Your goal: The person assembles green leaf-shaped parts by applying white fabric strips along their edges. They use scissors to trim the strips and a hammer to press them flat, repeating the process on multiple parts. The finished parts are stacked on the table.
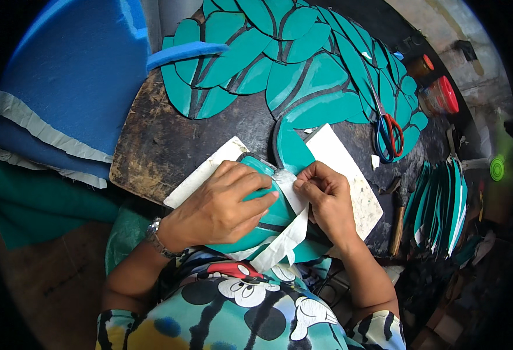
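Firmly, left hand [224,204] flat on teal piece [268,213], right hand [323,195] pinching white strip [288,233]

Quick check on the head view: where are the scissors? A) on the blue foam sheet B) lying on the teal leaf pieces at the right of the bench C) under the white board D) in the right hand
B: the scissors with red and blue handles lie on the teal leaf pieces, apart from the right hand, which pinches a white strip.

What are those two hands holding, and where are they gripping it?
The left hand presses flat on a teal curved piece; the right hand pinches the white backing strip at its upper end.
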`<move>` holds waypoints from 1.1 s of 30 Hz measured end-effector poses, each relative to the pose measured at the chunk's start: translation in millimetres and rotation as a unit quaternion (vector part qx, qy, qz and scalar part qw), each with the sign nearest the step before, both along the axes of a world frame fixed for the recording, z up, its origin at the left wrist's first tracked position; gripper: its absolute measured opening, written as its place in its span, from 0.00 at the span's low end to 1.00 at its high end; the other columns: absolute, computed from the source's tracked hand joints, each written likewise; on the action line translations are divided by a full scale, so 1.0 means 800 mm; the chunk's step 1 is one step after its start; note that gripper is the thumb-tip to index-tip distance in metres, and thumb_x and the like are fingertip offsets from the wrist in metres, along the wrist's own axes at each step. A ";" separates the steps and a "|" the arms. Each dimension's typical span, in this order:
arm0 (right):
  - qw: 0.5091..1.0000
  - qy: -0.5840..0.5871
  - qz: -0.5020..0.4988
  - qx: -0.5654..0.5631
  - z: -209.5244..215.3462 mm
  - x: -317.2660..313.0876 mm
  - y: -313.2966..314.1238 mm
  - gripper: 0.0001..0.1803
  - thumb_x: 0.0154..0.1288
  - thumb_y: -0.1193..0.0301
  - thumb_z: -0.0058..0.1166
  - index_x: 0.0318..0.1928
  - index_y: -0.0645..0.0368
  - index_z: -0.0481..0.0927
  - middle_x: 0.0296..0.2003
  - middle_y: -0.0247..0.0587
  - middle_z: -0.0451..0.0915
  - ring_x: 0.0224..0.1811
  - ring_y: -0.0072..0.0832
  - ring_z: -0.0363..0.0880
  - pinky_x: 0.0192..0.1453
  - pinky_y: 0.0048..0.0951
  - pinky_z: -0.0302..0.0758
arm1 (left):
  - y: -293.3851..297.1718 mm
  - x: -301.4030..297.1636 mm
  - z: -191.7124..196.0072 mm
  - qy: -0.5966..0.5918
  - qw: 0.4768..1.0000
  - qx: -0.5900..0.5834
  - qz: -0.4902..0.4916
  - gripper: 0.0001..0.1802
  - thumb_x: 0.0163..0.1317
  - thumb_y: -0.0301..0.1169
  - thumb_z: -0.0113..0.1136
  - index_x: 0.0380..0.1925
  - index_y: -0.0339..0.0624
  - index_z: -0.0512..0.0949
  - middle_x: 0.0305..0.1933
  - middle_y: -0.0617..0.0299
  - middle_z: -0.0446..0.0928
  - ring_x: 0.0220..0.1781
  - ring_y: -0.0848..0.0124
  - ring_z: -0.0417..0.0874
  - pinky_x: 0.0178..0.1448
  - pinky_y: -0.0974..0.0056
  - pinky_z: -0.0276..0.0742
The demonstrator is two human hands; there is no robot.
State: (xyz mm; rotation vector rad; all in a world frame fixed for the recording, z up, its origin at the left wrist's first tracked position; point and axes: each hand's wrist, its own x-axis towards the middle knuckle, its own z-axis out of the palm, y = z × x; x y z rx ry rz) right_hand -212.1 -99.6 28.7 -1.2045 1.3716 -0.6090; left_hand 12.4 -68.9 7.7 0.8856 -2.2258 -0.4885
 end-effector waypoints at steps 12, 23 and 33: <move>0.999 0.049 0.011 -0.022 -0.002 0.002 0.004 0.03 0.66 0.78 0.58 0.39 0.64 0.78 0.20 0.34 0.75 0.22 0.16 0.70 0.26 0.25 0.65 | 0.000 -0.010 -0.002 -0.113 0.993 -0.015 0.028 0.23 0.63 0.31 0.66 0.58 0.37 0.80 0.53 0.55 0.76 0.55 0.60 0.75 0.58 0.54 0.71; 0.980 -0.129 0.076 0.130 0.041 -0.056 0.002 0.16 0.65 0.84 0.49 0.52 0.60 0.74 0.33 0.36 0.77 0.31 0.24 0.84 0.35 0.23 0.76 | 0.013 -0.033 -0.003 -0.144 0.983 -0.025 0.110 0.24 0.64 0.29 0.63 0.61 0.35 0.77 0.53 0.52 0.74 0.55 0.56 0.74 0.55 0.52 0.70; 0.992 -0.036 0.094 0.077 0.085 -0.114 -0.002 0.11 0.63 0.81 0.48 0.42 0.61 0.83 0.30 0.30 0.79 0.27 0.15 0.76 0.32 0.19 0.70 | 0.015 -0.041 -0.008 -0.163 0.978 -0.066 0.116 0.27 0.65 0.27 0.63 0.64 0.35 0.75 0.61 0.50 0.74 0.62 0.57 0.75 0.60 0.53 0.66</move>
